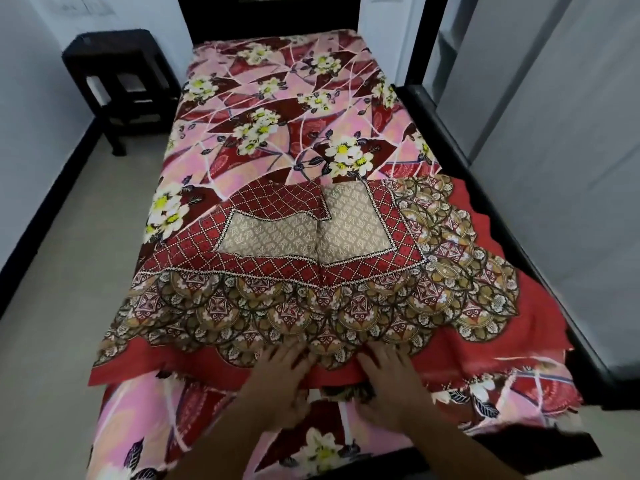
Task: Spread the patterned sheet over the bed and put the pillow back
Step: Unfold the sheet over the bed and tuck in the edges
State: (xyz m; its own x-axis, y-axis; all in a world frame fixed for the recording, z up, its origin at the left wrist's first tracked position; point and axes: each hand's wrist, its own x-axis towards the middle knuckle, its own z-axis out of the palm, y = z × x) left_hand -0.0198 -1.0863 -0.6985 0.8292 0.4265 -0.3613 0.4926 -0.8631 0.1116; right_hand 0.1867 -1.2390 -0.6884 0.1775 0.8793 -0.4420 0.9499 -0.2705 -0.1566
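Far left, by the white wall: small dark wooden stool (114, 81), its far top corner blurry. Black headboard (270, 15) at the far end, top cut off by the edge of the view. No pillow shape anywhere to be told for sure.

On the black bed frame (491, 216): pink and dark red flower-print cover (277, 109), spread over the whole mattress and hanging over the near end. On top of that, at the near half: red folded patterned sheet with brown round shapes and a tan middle (311, 258), lying in a bunch, not spread out. One red checked flap folded back over the tan middle. Right edge of the sheet hanging a little over the bed side.

Left hand (277, 379) flat on the near red edge of the sheet, fingers spread apart, pressing down, not pinching. Just beside it, right hand (391, 382), fingers apart too, tips on the same edge; cannot tell if the thumb is tucked under the cloth. Both forearms cut off at the bottom.

Far right: grey cupboard doors (554, 133), blurry.
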